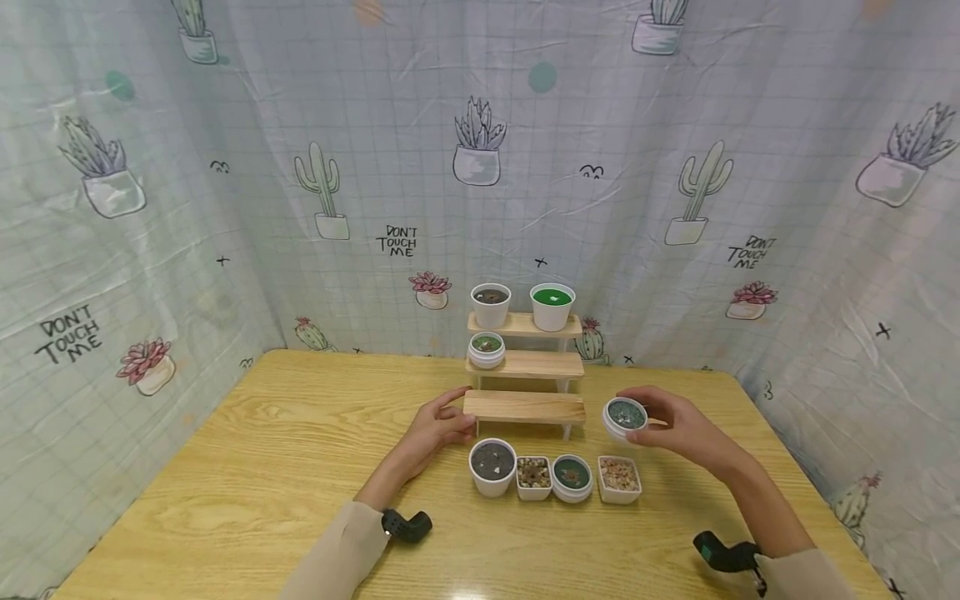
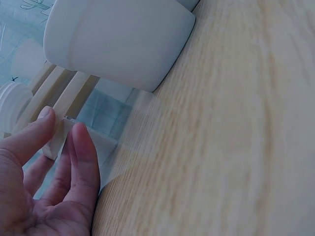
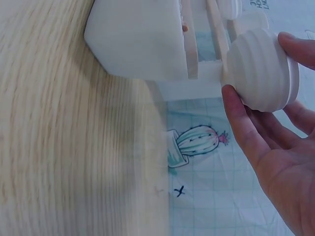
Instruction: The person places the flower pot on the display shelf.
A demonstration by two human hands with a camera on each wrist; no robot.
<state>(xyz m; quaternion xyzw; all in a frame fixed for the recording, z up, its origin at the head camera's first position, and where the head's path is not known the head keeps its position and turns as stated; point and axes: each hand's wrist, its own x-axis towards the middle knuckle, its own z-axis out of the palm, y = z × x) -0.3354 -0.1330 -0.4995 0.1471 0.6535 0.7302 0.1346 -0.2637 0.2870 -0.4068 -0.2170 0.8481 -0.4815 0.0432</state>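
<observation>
My right hand (image 1: 675, 427) grips a round white pot (image 1: 625, 418) near its rim; its side is ribbed in rings and its blue-green fill faces up. I have it raised above the table (image 1: 315, 442), just beyond the right end of the stand's (image 1: 536, 363) lowest step (image 1: 525, 407). My left hand (image 1: 437, 429) pinches that step's left end. The stand is upright, three pale wooden planks on white supports, rising toward the table's far edge.

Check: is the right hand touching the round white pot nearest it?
Touching: right wrist view shows the right hand gripping the round white pot between thumb and fingers.
</observation>
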